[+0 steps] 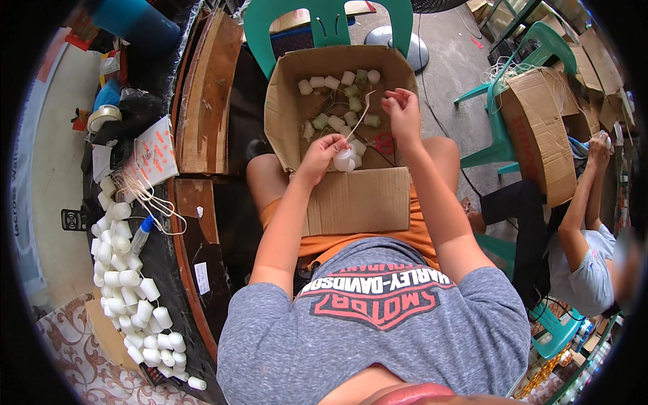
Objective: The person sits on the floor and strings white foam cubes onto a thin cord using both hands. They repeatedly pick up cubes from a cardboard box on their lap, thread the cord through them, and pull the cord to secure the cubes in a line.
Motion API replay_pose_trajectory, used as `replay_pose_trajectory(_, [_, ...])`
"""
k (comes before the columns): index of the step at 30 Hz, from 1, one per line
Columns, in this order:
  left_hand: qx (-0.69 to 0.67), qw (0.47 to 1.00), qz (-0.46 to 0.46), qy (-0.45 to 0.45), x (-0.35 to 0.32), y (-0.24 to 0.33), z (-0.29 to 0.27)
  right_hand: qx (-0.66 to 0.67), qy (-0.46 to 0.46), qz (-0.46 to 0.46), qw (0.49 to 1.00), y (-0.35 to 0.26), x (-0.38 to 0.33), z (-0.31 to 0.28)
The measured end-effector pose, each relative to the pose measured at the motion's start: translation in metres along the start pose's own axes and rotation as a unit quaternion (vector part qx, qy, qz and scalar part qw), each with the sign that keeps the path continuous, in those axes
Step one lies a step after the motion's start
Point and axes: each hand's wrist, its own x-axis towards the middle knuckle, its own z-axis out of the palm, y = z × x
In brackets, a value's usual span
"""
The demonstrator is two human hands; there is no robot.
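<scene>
Left hand [322,151]: clenched on a white cap [344,160], frame centre.
Right hand [403,111]: string [363,113] pinched, upper centre.
Risk: the string could be slipped from the pinch, and the cap dropped into the box [287,101].

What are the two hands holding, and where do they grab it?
The left hand grips a small white plastic piece by its side. The right hand pinches the top end of a pale string.

The left hand [322,152] covered most of the white cap [345,160], so its shape stayed unclear. The right hand [403,111] hid the cord's [361,116] upper end. At three o'clock, the co-worker's hand [598,145] concealed a small object. Pieces deep in the box [283,94] were too small to identify.
</scene>
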Motion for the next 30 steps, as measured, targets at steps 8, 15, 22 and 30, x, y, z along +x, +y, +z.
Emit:
replay_pose_trajectory(8, [-0.056,0.997,-0.050,0.003,-0.002,-0.006,-0.010,-0.244,-0.276,-0.088,0.926,0.017,-0.049,0.009])
replay_pose_trajectory(15, [-0.131,0.988,-0.073,0.036,0.001,-0.009,-0.014,-0.326,-0.227,-0.127,0.909,0.034,-0.062,0.018])
replay_pose_trajectory(22, [-0.065,0.986,-0.104,0.109,0.007,-0.011,-0.010,-0.465,-0.246,-0.192,0.828,0.026,-0.076,0.034])
replay_pose_trajectory(30, [-0.057,0.995,-0.063,0.057,0.005,-0.017,-0.012,-0.419,-0.180,-0.167,0.874,0.017,-0.055,0.016])
